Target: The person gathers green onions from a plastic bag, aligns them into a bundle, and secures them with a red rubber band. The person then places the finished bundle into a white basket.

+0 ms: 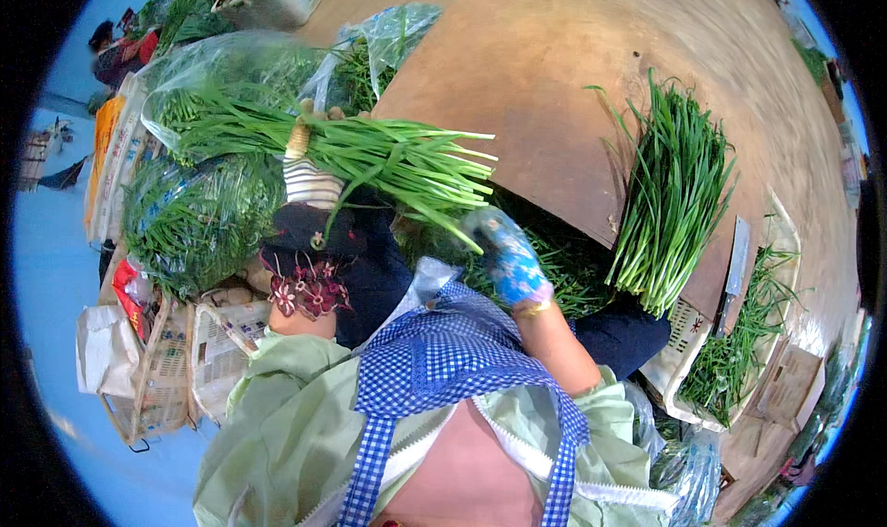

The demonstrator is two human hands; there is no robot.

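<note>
A loose bunch of Chinese chives (388,156) lies across my left hand (305,135), which wears a glove with a striped cuff and is closed around the leaves. Its pale stem ends point right. Just below those ends is my right hand (502,246) in a blue patterned glove, its fingers bent near the lowest stems; whether it pinches one I cannot tell. A larger bunch of chives (672,194) rests on the brown board (513,90) at the right, stem ends towards me. Beside it lies a cleaver (737,264) with a dark handle.
A white plastic crate (786,236) of loose greens stands at the right, under the cleaver's handle. Clear plastic bags of greens (201,215) fill the left side. Several baskets (163,374) stand at lower left. More greens lie in the dark gap below the board's edge. A person is far off at upper left.
</note>
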